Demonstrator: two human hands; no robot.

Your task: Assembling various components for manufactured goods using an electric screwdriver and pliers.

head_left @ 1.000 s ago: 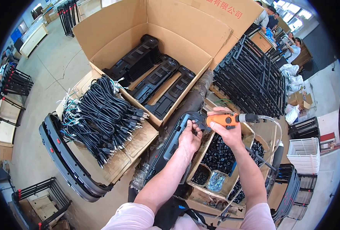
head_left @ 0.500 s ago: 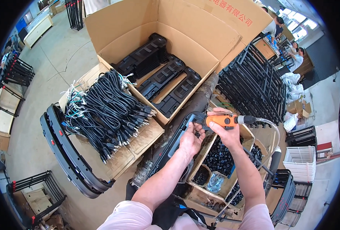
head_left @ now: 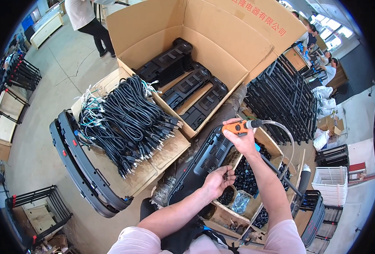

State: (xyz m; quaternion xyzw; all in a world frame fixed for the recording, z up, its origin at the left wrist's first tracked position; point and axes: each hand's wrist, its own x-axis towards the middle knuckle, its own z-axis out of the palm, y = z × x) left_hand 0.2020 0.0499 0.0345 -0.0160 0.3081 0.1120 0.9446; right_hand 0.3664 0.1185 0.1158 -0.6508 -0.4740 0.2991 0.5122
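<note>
My right hand (head_left: 243,142) grips an orange air screwdriver (head_left: 235,127), whose clear hose (head_left: 285,134) curves off to the right. Beneath the tool's front end lies a long black plastic housing (head_left: 212,155) with vent slots. The driver's tip is hidden. Just right of the housing, my left hand (head_left: 219,181) has its fingers curled together beside a wooden parts box; whatever they hold is too small to make out. Inside that box are black knob-like parts (head_left: 244,178), small dark pieces (head_left: 226,196) and a bag of silvery screws (head_left: 240,203).
Left of the housing, a bundle of black cables (head_left: 130,116) lies on a wooden board (head_left: 164,158). Curved grey frames (head_left: 79,169) stand beside it. Behind is a cardboard carton (head_left: 153,21) holding black covers (head_left: 187,86). Black metal racks (head_left: 282,101) are stacked right; a person (head_left: 86,19) stands far left.
My left hand has drawn back from the housing toward the parts box. My right hand and the screwdriver have shifted slightly up and tilted. A person has come into view at the upper left.
</note>
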